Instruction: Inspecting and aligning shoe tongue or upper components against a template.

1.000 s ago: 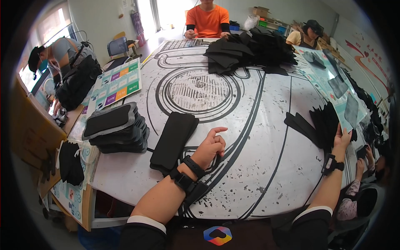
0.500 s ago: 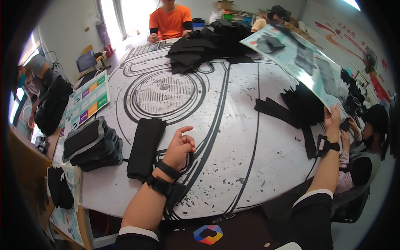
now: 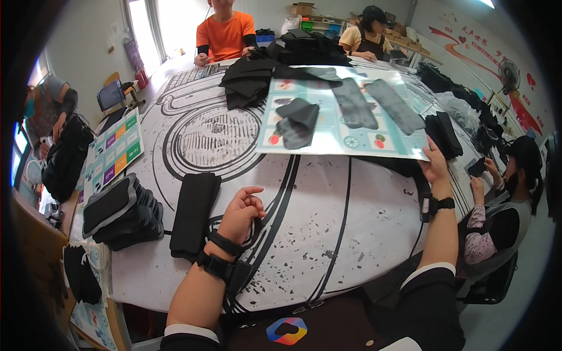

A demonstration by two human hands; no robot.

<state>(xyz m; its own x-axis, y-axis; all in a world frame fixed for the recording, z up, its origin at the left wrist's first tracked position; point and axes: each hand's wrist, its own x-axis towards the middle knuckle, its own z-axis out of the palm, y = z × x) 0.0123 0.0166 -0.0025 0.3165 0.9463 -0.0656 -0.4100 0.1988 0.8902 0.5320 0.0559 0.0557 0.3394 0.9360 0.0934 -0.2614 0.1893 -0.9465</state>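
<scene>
"Head view: where's the board (image 3: pixel 326 126)?"

"Ten o'clock from the right hand (image 3: pixel 435 162), which pinches its four-o'clock corner; between one and two from the left hand (image 3: pixel 242 209), apart, half curled, holding nothing I can see."

"Its long axis?"

"Nine to three; right hand nearer."

"And its looks?"

"Pale teal, printed, glossy; grey pieces (image 3: pixel 356 105) lie on top."

Black sleeves (image 3: pixel 430 310), white cuffs (image 3: pixel 190 330), black wristbands (image 3: pixel 218 267)
</scene>
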